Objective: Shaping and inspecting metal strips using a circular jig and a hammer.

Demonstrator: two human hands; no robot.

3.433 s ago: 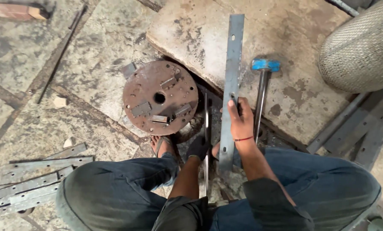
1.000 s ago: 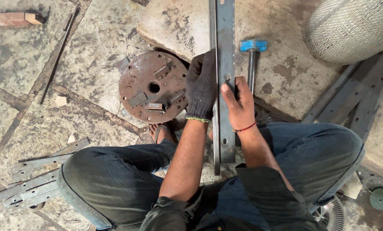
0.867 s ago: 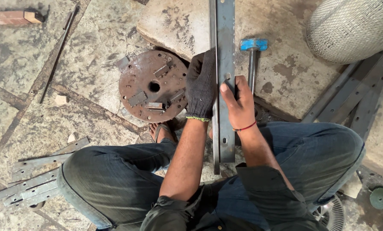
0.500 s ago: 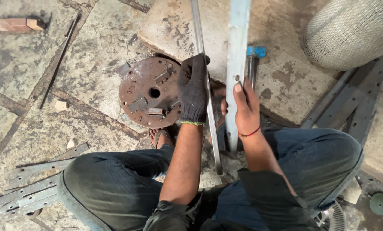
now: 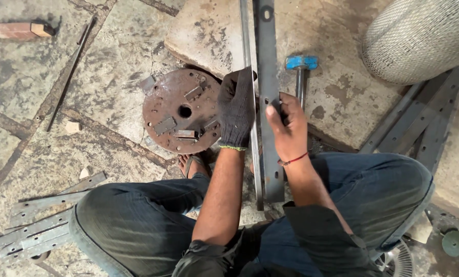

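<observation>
My left hand (image 5: 237, 109), in a dark glove, grips a thin metal strip (image 5: 248, 36) that stands on edge and runs away from me. My bare right hand (image 5: 288, 127), with a red thread at the wrist, holds a wider flat steel bar with holes (image 5: 268, 51) right beside the strip. Both pieces lie over a stone slab (image 5: 337, 31) between my knees. A rusty round metal disc (image 5: 180, 110) with small tabs sits just left of my gloved hand. A hammer with a blue head (image 5: 301, 64) lies on the slab just right of the bar.
A large woven mesh cylinder (image 5: 419, 36) is at the top right. Long metal angle bars (image 5: 419, 123) lie on the right. A stack of perforated strips (image 5: 39, 225) lies at the lower left. A thin rod (image 5: 67, 72) and a wooden block (image 5: 14, 31) rest on the stone floor at left.
My gloved left hand came up from near my foot and took hold of the thin strip. The strip and the wide bar, briefly spread apart, are now side by side again.
</observation>
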